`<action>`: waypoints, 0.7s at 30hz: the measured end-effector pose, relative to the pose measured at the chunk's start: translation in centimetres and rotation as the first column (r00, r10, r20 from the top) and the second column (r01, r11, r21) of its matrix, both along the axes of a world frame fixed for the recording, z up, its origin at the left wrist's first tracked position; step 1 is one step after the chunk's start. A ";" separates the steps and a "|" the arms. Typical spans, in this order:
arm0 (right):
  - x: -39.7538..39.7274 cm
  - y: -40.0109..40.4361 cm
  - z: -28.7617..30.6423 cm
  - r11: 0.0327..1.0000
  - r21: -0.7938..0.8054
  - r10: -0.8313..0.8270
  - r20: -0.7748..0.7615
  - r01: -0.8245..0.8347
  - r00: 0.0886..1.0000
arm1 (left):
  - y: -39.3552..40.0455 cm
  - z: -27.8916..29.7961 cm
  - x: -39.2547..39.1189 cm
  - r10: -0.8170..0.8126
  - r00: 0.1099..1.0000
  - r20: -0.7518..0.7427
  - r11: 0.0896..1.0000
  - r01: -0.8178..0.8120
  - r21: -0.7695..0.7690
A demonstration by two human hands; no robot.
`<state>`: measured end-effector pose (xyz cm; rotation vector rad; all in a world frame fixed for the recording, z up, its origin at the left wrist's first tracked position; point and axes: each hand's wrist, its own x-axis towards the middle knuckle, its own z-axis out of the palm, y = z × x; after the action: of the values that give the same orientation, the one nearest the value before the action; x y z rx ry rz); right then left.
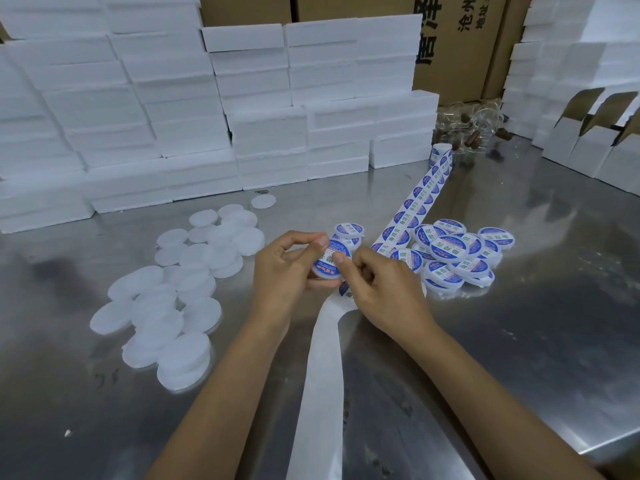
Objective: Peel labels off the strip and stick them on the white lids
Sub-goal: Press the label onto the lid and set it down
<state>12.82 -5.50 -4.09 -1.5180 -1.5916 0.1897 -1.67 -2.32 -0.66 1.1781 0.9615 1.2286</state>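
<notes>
Over the middle of the steel worktop (519, 323) the person holds one white lid (327, 268) up in both hands. The left hand (287, 268) has its grip clamped on the lid, fingers curled round its left edge and the thumb on the rim. The right hand (384, 289) presses its thumb onto the blue and white label (334, 252) on the lid's face, the other fingers curled under (I cannot tell whether they also pinch the strip).

The label strip (412, 209) runs from a small roll (441, 157) at the far right, down across the worktop to the hands. From there the bare backing paper (322, 375) trails toward the near edge.

Just right of the hands lies a heap of labelled lids (457, 254), overlapping each other. To the left is a scatter of plain white lids (180, 299), some stacked.

White foam boxes (173, 116) are piled along the far side, with brown cartons (457, 46) behind them and folded white cartons (588, 143) at the far right.
</notes>
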 end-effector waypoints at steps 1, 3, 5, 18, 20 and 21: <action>0.0 0.1 0.0 1.000 -0.013 0.009 -0.021 -0.010 1.000 | 0.0 -0.1 0.0 -0.008 1.000 0.000 1.000 0.008 0.001; 0.1 0.2 0.1 0.999 -0.038 0.005 -0.085 -0.008 0.996 | 0.1 -0.2 0.1 -0.047 0.999 0.016 0.999 0.047 0.002; 0.3 0.3 0.1 0.999 -0.043 -0.037 -0.122 0.032 0.992 | 0.2 -0.3 0.2 -0.126 0.991 0.038 0.992 0.126 0.006; 9.2 1.1 0.1 0.735 -0.087 -0.677 -0.024 0.673 0.736 | 1.1 -1.5 -0.5 0.026 0.975 -0.220 1.000 -0.026 0.001; 10.2 0.9 -0.2 0.686 -0.128 -0.723 -0.012 0.716 0.691 | 1.4 -1.7 -0.7 0.084 0.959 -0.272 0.996 -0.084 0.012; 10.5 0.8 -0.2 0.669 -0.134 -0.739 -0.009 0.731 0.674 | 1.6 -1.8 -0.8 0.104 0.955 -0.279 0.994 -0.105 0.011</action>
<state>23.30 -4.65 -4.29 -2.1106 -0.8045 -0.1339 -2.52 -0.76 -2.46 1.3354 1.2488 1.1615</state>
